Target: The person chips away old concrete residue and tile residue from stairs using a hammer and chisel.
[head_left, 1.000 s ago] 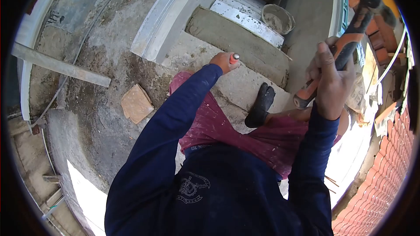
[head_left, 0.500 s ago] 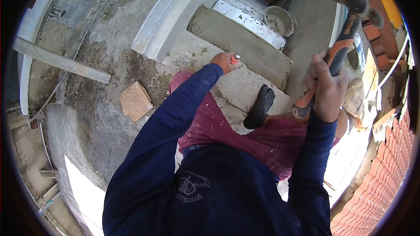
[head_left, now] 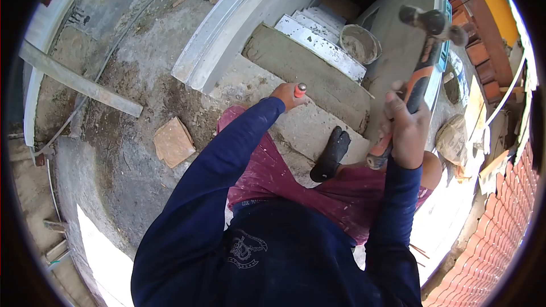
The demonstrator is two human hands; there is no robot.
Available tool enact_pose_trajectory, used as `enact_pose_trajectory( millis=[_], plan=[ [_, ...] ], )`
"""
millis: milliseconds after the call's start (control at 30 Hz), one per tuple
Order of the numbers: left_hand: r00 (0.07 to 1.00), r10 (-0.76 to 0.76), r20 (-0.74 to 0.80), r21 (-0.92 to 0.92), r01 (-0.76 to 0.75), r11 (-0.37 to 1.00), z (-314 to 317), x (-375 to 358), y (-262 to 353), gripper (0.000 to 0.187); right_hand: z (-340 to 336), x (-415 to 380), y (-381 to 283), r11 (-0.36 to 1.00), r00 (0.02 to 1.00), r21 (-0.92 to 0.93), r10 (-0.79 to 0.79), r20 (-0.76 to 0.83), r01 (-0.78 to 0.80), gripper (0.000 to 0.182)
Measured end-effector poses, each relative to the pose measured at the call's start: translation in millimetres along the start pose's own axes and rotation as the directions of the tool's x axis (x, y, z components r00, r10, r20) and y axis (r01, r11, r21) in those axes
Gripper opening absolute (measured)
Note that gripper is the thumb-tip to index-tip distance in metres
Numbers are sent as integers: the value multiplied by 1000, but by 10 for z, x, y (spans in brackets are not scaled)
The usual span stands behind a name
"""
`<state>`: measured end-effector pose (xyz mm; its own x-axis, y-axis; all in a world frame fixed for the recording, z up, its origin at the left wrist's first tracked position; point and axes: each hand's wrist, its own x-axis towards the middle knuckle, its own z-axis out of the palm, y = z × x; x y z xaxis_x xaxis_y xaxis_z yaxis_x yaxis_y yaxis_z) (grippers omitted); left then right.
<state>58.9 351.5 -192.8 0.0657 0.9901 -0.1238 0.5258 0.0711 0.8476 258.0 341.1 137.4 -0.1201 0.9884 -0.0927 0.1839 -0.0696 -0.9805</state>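
Observation:
My left hand [head_left: 287, 96] is wrapped around an orange-handled chisel [head_left: 300, 90]. Its round metal striking end points up at me, and its blade is hidden below the fist, close to the concrete step edge. In my right hand [head_left: 408, 128] is a hammer [head_left: 420, 82] with an orange and black handle. The hammer's dark head is raised up and to the right, apart from the chisel and slightly blurred. Beneath my left hand lies a rough concrete ledge [head_left: 250, 77], and beyond it a band of grey wet-looking mortar [head_left: 307, 68].
Past the mortar, white-edged steps [head_left: 321, 45] lead down, with a cement-stained bucket [head_left: 359, 44] beside them. A brown flat slab [head_left: 174, 142] lies on the floor at left, near a wooden plank [head_left: 82, 79]. Red roof tiles [head_left: 489, 239] show at lower right. My dark-socked foot [head_left: 331, 153] rests by the ledge.
The hammer and my right hand have moved left and slightly down in view. My left hand keeps its hold on the chisel, nearly still. The view has shifted slightly.

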Motion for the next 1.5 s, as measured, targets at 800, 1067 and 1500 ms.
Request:
enact_pose_trajectory(
  millis=[800,1067,1500],
  plan=[
    [999,-41,2,105,40,994,23,84,42,37,144,473,-346,803,853,300,-445,-273,515,7],
    [995,-101,18,132,98,986,84,97,5,40,101,-134,876,873,849,-105,487,203,-476,8],
    [994,-109,20,110,107,988,234,-53,0,37,291,-310,1449,880,888,-345,411,208,-326,10]
  ],
)
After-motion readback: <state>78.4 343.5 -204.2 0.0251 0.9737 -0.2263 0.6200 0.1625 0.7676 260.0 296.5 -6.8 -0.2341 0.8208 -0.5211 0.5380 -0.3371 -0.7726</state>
